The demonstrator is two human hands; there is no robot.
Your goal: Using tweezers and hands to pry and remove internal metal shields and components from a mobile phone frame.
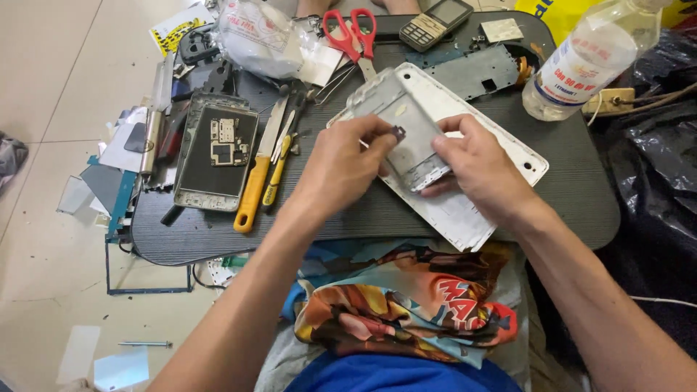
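Hands meet at the centre of the frame over a dark, rounded lap table (581, 196). The left hand (341, 167) pinches a tiny dark part (398, 132) between thumb and forefinger, the other fingers curled in. The right hand (479, 167) has its fingers closed on a silvery phone frame (403, 138), thumb on top and fingertips under the lower edge. That frame lies tilted over a larger white tablet shell (501, 152), which rests on the table and runs from upper centre toward lower right.

Left of the hands, an opened phone body (218, 149) with its circuit board showing lies flat. Just beside it are a yellow-handled knife (254, 189) and a smaller yellow-handled tool (276, 178). Red-handled scissors (351, 33) sit at the top centre, near a keypad phone (434, 23). A clear plastic bottle (581, 65) with a label stands tilted at the upper right. A bunched plastic bag (258, 36) is at the upper left of the table. Colourful printed cloth (406, 305) covers the lap at the bottom centre.
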